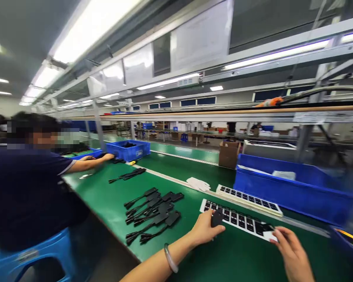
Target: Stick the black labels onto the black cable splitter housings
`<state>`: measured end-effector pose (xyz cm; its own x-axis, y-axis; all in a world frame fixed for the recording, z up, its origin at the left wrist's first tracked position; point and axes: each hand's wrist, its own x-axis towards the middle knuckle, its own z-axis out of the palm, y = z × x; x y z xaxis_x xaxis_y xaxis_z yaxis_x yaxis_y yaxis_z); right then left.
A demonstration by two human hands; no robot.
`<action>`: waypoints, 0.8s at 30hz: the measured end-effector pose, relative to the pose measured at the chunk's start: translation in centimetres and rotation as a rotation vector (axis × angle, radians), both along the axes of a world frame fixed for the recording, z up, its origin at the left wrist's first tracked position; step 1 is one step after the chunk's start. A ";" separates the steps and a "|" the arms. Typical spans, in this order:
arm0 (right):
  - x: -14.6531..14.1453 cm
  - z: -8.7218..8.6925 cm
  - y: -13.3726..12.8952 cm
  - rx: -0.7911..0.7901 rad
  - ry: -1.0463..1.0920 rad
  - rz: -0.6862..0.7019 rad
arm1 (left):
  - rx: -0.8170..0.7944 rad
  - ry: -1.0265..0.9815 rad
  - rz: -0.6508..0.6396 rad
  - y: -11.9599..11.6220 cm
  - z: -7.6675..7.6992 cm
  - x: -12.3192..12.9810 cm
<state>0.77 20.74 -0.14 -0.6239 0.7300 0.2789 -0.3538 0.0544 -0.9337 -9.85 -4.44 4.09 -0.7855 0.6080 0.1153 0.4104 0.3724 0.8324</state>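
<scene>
My left hand (204,229) rests on the green bench and pinches a small black part (216,219) at the near edge of a white sheet of black labels (238,219). A pale bangle circles that wrist. My right hand (291,252) touches the right end of the same sheet with its fingertips and holds nothing. A second label sheet (248,199) lies just behind. To the left of my left hand lies a pile of black cable adapters (153,213).
A co-worker in a dark shirt (26,192) sits at left on a blue stool, reaching toward a blue bin (129,150). A large blue bin (294,188) stands at right, white gloves (198,183) and more cables (128,175) lie mid-bench, a cardboard box (228,154) behind.
</scene>
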 end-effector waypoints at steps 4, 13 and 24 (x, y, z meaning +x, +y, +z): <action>0.3 2.4 -3.3 -0.089 0.001 0.108 | 0.237 -0.393 -0.165 3.4 -1.6 1.5; 1.5 3.8 -5.6 -0.074 0.028 0.228 | 0.487 -0.789 -0.303 3.4 -1.8 3.1; 1.8 3.6 -7.5 0.163 -0.163 0.190 | 0.465 -1.009 -0.499 3.2 -0.7 4.3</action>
<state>2.57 13.19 3.45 -0.7915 0.5495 0.2676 -0.2178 0.1555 -0.9635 -5.51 -1.26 3.36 -0.3402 0.9321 -0.1245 -0.4850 -0.0605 0.8724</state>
